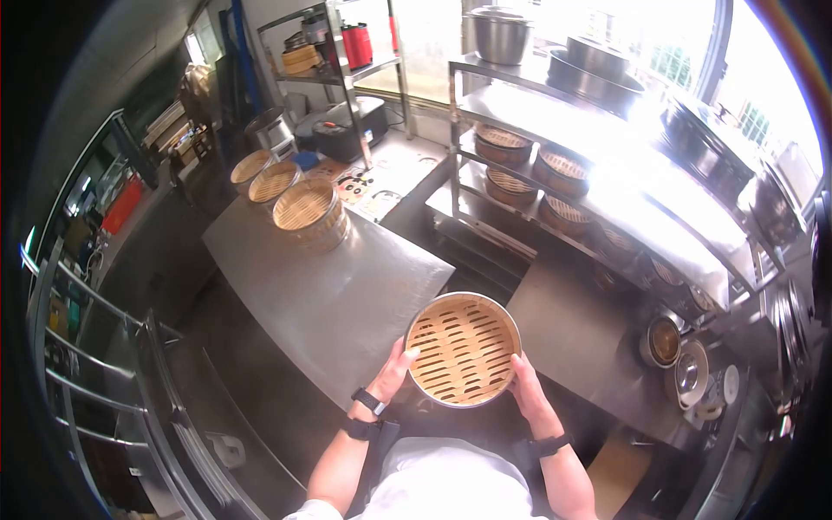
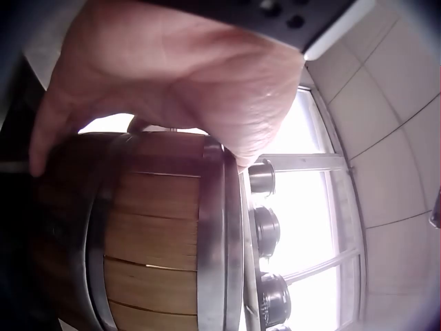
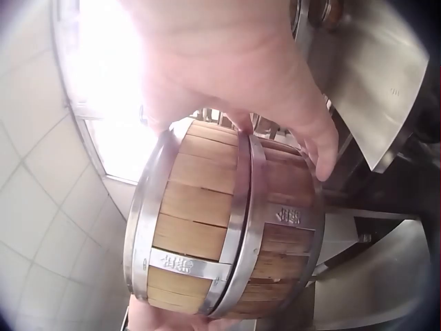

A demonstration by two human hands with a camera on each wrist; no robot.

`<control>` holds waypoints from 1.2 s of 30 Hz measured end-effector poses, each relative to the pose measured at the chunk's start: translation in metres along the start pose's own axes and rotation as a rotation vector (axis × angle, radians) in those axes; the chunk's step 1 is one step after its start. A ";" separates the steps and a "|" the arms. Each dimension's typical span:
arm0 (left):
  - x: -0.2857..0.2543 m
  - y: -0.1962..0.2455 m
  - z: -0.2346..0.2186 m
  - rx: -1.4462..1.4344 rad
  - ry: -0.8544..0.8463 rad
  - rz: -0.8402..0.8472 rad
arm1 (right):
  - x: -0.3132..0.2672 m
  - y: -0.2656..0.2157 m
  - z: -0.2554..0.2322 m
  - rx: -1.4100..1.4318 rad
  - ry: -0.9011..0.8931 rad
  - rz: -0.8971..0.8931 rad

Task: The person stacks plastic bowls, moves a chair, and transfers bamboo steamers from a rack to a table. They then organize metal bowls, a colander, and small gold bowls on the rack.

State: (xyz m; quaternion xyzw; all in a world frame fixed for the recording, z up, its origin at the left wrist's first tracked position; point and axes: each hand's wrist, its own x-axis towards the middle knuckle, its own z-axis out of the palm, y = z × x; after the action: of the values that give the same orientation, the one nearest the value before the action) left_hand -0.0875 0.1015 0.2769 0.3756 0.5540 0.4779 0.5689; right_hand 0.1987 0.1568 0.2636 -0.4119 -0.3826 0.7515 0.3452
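Observation:
Both hands hold round bamboo steamers with metal bands, seen from above in the head view as a slatted steamer (image 1: 464,347). The right wrist view shows two tiers stacked, a lighter steamer (image 3: 196,200) against a darker one (image 3: 282,234). My left hand (image 1: 392,373) grips the left side, thumb at the rim; in the left wrist view the hand (image 2: 179,83) curves over the banded wall (image 2: 155,234). On the opposite side my right hand (image 1: 530,390) grips the wall, its fingers spread around both tiers in the right wrist view (image 3: 227,62). Some fingertips are hidden.
Three steamer stacks, the nearest a tall one (image 1: 308,212), stand at the far end of the metal table (image 1: 321,295). A metal shelf rack (image 1: 598,130) at the right holds pots and more steamers. Bowls (image 1: 691,373) sit at the lower right, metal railings (image 1: 95,373) at the left.

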 end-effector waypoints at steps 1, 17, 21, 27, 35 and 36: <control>0.002 0.002 -0.014 0.008 0.042 0.002 | 0.011 -0.002 0.013 -0.019 -0.020 -0.014; 0.095 0.006 -0.186 -0.399 0.369 -0.282 | 0.072 0.024 0.079 -0.270 0.105 0.154; 0.128 0.014 -0.186 -0.282 0.372 -0.275 | 0.053 0.023 0.055 -0.203 0.231 0.169; 0.155 -0.002 -0.161 -0.497 0.640 -0.089 | 0.042 0.021 0.014 -0.118 0.338 0.211; 0.139 -0.021 -0.064 0.082 0.143 -0.394 | 0.033 0.008 -0.089 -0.018 0.357 0.183; 0.144 -0.020 -0.043 0.114 0.121 -0.387 | 0.029 0.004 -0.106 -0.007 0.372 0.174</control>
State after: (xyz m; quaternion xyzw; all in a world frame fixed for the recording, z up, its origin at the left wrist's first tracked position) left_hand -0.1376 0.2304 0.2138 0.2643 0.6751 0.3493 0.5936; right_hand 0.2790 0.2102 0.2110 -0.5763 -0.2780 0.6881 0.3422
